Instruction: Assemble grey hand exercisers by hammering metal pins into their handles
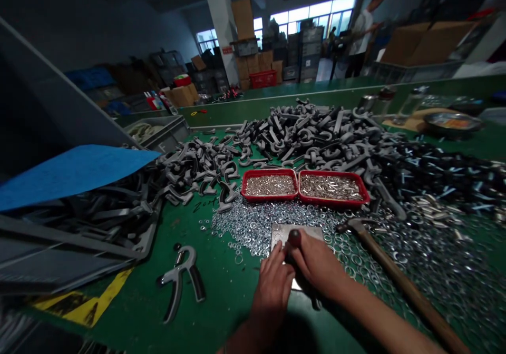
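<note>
Head view: right hand (318, 263) curled round dark piece (294, 236) over metal plate (314, 232); left hand (272, 284), fingers together, just beside it, can't tell whether holding. From hands: sprung handgrip (191, 263) nine o'clock, hammer (389, 267) three, red trays (334, 203) twelve.

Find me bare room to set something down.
Bare green tabletop shows between the grey-black sprung handgrip and the left hand, and from that handgrip to the yellow-black tape. Silver metal rings and grey handles crowd the red rectangular trays.
</note>
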Tool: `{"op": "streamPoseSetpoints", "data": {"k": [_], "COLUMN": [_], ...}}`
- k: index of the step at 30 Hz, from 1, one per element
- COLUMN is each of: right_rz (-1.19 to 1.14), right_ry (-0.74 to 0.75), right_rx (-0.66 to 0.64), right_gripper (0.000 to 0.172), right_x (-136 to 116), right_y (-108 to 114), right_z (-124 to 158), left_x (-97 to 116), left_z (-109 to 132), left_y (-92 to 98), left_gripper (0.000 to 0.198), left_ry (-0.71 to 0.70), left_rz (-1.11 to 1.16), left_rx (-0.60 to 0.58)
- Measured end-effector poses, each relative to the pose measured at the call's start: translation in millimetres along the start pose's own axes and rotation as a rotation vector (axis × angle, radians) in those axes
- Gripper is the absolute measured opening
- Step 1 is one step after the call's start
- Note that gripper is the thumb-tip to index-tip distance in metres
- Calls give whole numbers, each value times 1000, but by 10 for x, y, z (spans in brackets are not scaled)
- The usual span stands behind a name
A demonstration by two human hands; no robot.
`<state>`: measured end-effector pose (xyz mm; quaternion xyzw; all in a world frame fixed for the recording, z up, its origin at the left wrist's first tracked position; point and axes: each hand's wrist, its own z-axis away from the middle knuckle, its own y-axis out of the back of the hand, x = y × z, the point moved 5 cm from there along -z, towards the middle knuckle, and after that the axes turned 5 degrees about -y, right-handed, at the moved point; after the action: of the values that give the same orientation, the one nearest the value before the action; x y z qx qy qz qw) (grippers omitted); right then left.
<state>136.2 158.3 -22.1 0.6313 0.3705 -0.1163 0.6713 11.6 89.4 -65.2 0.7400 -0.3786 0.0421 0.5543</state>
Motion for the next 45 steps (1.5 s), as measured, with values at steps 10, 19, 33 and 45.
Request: {"op": "streamPoseSetpoints", "data": {"k": [10,19,33,45], "right_rz": [-47,-293,-153,405], "right_ry": [7,-159,-416,-258], "right_rx": [7,192,144,303], "right_gripper": [17,27,30,29], "right_x": [-118,117,819,942], "right_y": [95,673,269,880], "right_z": [85,302,735,1039], "left_x": [64,-21,51,246], "left_z": [-107,-405,-795,-709], "left_y": [139,465,227,108], "left_gripper": [16,8,15,27], "left_ry": [70,188,-214,-453], "left_rz": [61,163,-282,-481], "left_rx": [16,13,-258,-248]}}
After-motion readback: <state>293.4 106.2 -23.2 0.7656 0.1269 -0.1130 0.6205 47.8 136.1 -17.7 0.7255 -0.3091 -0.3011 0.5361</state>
